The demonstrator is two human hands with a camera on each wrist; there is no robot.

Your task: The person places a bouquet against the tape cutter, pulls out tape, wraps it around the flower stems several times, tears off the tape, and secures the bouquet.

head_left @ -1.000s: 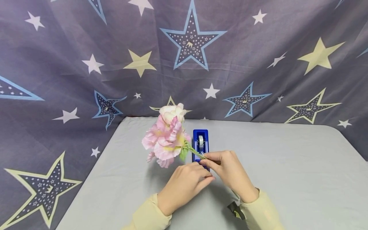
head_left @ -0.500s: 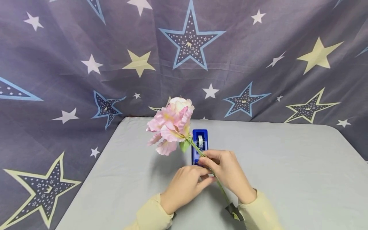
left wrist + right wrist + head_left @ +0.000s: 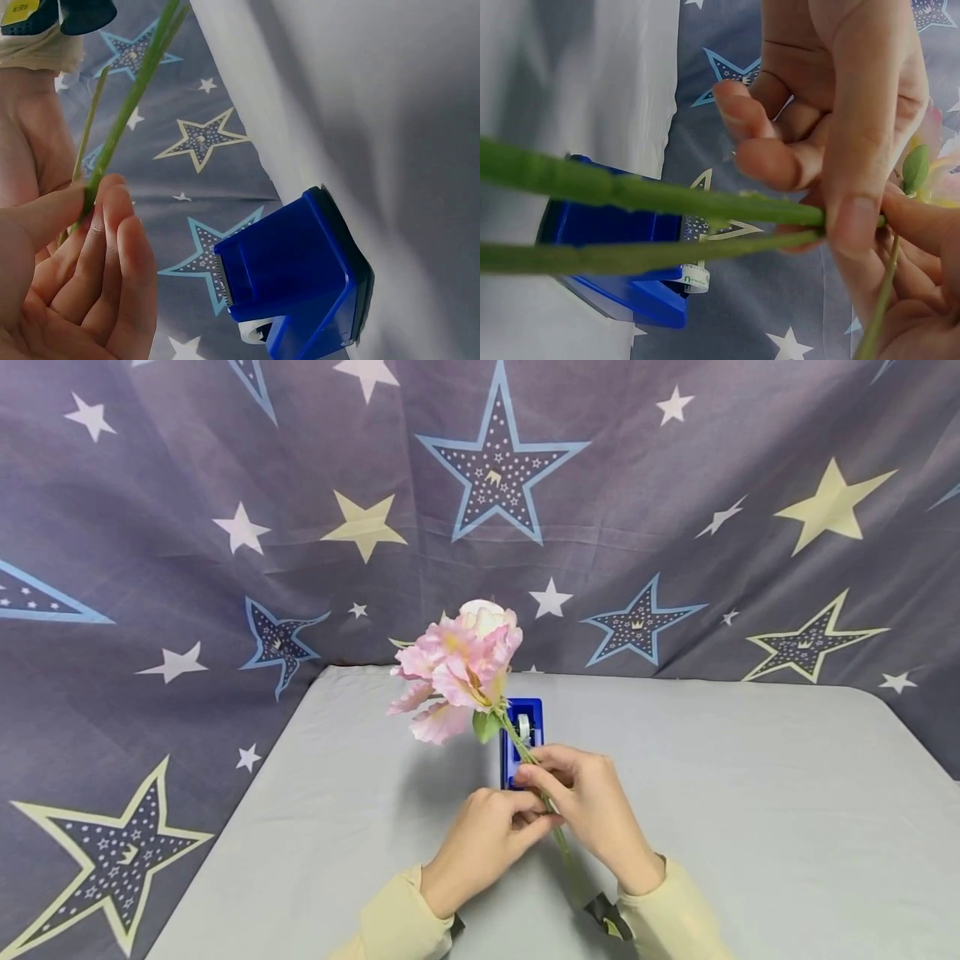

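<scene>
A pink and cream artificial flower bunch [image 3: 465, 660] leans up and to the left on thin green stems [image 3: 517, 739]. My right hand [image 3: 592, 810] pinches the stems below the blossoms, thumb and forefinger together. Just below it, my left hand [image 3: 483, 839] pinches the stems too, its thumb [image 3: 859, 217] pressed on them in the right wrist view. Two stem ends run on below the hands, apart from each other. Behind the stems stands a blue tape dispenser [image 3: 300, 262], its front partly hidden by my hands in the head view.
A roll of tape [image 3: 523, 728] sits in the dispenser, and its serrated cutter [image 3: 223, 279] faces the hands. Grey cloth covers the table [image 3: 750, 810]. A dark curtain with stars [image 3: 637, 543] hangs behind the table's far edge.
The blossoms have swung up and to the right, and the stems stand steeper. The left fingers have closed in on the stems. The dispenser has stayed in place.
</scene>
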